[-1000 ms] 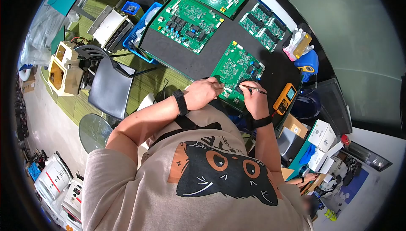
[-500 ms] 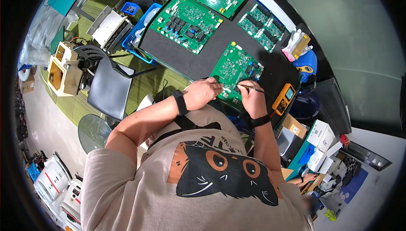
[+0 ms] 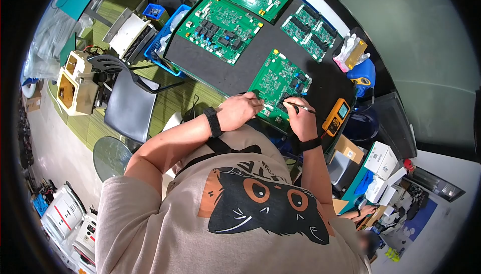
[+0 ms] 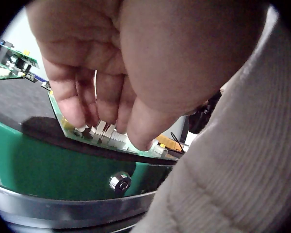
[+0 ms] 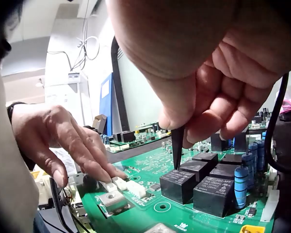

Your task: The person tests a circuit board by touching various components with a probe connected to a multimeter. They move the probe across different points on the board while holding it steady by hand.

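Note:
A green circuit board [image 3: 270, 81] lies at the near edge of the dark-topped table, with black box-shaped relays [image 5: 213, 196] and blue cylindrical parts [image 5: 240, 187] on it. My right hand [image 3: 302, 121] pinches a slim black pointed tool [image 5: 177, 145] between thumb and fingers. The tool points down, its tip right at the top of a relay near the front of the group. My left hand [image 3: 239, 111] rests at the board's near left edge. Its fingertips touch white connectors [image 5: 120, 184] there, fingers fairly straight and the thumb apart.
Two larger green boards [image 3: 220, 28] lie at the back left, and smaller boards [image 3: 311, 31] at the back right. To the right are an orange handheld meter [image 3: 336, 116], gloves [image 3: 348, 51] and a blue device [image 3: 363, 76]. A black cable [image 5: 271, 131] hangs beside the right hand.
My right hand shifted slightly left half a second ago and is now back a little to the right, the tool tilting slightly with it. My left hand stays on the board's edge.

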Motion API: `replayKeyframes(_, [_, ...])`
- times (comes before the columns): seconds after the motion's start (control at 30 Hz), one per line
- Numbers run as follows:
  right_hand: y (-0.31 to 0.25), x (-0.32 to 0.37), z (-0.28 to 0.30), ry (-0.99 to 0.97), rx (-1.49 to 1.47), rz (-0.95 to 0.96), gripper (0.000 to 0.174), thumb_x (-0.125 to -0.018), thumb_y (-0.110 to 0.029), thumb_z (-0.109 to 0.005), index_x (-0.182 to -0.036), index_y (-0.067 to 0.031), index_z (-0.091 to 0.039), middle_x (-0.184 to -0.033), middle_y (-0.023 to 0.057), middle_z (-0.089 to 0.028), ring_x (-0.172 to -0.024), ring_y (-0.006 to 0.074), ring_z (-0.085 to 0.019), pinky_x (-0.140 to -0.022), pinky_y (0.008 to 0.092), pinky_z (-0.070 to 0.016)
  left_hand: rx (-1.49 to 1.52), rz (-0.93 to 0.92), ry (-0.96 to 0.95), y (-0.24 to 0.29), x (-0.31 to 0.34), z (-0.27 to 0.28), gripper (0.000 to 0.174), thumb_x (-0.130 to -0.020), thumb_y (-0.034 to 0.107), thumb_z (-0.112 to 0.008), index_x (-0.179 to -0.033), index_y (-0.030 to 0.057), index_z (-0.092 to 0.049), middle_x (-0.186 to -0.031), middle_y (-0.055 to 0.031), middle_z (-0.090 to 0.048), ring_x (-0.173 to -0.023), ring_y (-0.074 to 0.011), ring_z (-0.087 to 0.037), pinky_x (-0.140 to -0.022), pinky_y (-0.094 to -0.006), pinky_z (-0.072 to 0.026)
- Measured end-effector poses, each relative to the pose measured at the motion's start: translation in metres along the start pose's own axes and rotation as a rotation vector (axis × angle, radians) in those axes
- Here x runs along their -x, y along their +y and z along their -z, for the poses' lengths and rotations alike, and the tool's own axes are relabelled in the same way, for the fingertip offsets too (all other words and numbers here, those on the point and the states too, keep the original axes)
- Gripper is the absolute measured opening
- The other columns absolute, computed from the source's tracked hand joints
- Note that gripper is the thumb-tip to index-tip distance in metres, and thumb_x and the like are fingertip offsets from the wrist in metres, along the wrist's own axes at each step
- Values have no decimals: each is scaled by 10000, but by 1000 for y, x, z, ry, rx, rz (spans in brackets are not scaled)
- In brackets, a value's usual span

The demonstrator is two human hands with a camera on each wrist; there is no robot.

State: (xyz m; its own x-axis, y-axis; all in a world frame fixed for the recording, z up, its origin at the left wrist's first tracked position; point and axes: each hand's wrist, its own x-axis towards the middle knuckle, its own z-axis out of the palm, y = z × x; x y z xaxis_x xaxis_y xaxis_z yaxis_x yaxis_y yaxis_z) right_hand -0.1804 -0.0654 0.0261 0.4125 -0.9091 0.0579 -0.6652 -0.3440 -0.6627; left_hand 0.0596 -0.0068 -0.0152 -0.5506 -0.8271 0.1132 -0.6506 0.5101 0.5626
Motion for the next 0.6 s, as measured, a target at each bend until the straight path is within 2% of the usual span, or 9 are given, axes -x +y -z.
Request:
replayKeyframes(0.5, [-1, 1, -1, 10, -25, -4, 59, -873, -88, -692, -899, -38, -708, -926, 125, -718, -889, 315, -680, -807, 401, -540, -5, 4, -14, -1, -1, 1, 424, -822, 187, -709, -1225, 59, -683, -1319, -29, -652, -1195, -232, -565, -1005, -338, -493])
replayKeyframes(0.6, [1, 0, -2, 23, 3, 41, 61, -872, -86, -693, -907, -38, -708, -931, 125, -719, -890, 315, -678, -809, 403, -540, -6, 7, -22, 0, -1, 2, 425, -822, 187, -708, -1226, 59, -682, -1320, -28, -651, -1191, -232, -566, -1001, -336, -495])
